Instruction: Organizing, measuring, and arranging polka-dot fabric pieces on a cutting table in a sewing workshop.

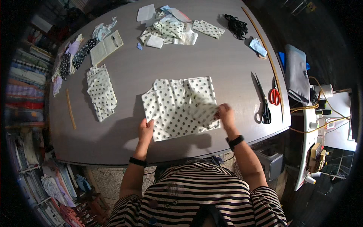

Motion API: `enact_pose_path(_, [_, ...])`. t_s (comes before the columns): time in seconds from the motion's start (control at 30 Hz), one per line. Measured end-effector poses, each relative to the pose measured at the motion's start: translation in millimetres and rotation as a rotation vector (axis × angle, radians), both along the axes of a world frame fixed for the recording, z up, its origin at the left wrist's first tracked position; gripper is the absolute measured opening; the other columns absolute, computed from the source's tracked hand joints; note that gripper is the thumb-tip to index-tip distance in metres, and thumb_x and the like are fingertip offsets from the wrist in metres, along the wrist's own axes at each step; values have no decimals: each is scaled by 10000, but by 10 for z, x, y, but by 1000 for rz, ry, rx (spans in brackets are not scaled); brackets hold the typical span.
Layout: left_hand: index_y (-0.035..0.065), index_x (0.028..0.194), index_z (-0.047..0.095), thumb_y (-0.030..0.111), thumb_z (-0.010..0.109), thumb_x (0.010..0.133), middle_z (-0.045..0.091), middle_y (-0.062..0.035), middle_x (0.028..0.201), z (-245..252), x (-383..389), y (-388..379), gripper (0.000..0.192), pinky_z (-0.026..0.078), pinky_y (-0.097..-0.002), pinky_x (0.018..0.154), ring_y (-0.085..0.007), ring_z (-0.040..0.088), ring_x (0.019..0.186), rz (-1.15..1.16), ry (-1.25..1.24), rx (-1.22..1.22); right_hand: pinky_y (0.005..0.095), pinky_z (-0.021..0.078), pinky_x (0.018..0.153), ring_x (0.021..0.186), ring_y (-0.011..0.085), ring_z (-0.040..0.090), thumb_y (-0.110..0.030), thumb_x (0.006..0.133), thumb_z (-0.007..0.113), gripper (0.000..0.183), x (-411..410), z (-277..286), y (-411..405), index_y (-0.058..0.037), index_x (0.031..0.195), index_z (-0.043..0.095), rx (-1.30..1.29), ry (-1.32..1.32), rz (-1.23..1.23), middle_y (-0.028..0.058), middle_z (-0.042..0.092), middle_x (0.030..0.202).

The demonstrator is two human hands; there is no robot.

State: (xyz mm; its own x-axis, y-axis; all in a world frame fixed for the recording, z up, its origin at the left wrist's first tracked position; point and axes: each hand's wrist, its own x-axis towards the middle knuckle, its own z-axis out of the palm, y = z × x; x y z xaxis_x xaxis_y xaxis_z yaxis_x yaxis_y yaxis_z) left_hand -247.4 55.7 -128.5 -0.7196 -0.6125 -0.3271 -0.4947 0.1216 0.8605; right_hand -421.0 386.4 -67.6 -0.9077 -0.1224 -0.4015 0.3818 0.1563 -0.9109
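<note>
A white fabric piece with dark polka dots point(170, 110) lies before me near the table's front edge. My left hand point(146, 132) grips its lower left edge, thumb on top. At the right side, my right hand point(226, 115) holds a lifted, folded part of polka-dot fabric point(205, 110), blurred by motion. Whether that part belongs to the same piece cannot be told. Left of it, apart from my hands, lies a folded stack of matching polka-dot fabric point(102, 93).
Black-handled fabric shears point(263, 105), red-handled scissors point(274, 95) and a long wooden ruler point(266, 54) lie at the right. Fabric scraps point(168, 29), black cord point(236, 27) and an open notebook point(106, 48) are farther back. A sewing machine point(316, 157) stands beyond the right edge.
</note>
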Motion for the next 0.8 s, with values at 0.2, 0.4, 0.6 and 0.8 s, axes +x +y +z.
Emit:
enact_pose_path(0.2, [-6,947,615,186,617,872,595,12,723,136,2,-78,207,419,-247,590,-61,499,639,20,38,144,266,466,482,528,165,596,-143,917,394,212,-117,-36,511,29,956,511,104,35,-233,139,653,760])
enact_pose_path(0.4, [-4,914,605,187,607,883,580,21,726,236,-60,-77,194,408,-242,593,-57,488,659,99,87,78,291,457,457,511,193,586,-173,921,394,226,-19,-36,155,31,928,491,-59,-114,-299,152,645,725])
enact_pose_path(0.6, [3,875,566,197,577,896,558,-13,692,209,77,-361,196,406,-262,600,-80,479,637,133,79,-9,277,327,324,387,157,462,-138,848,406,210,-147,-557,1324,-52,677,493,71,-24,-535,78,529,570])
enact_pose_path(0.8, [38,1072,531,219,619,860,629,-102,840,273,56,-326,292,458,-344,682,-242,595,740,52,-77,-409,300,475,621,739,188,603,-85,822,547,129,3,-450,1216,-22,933,533,517,300,-231,88,603,817])
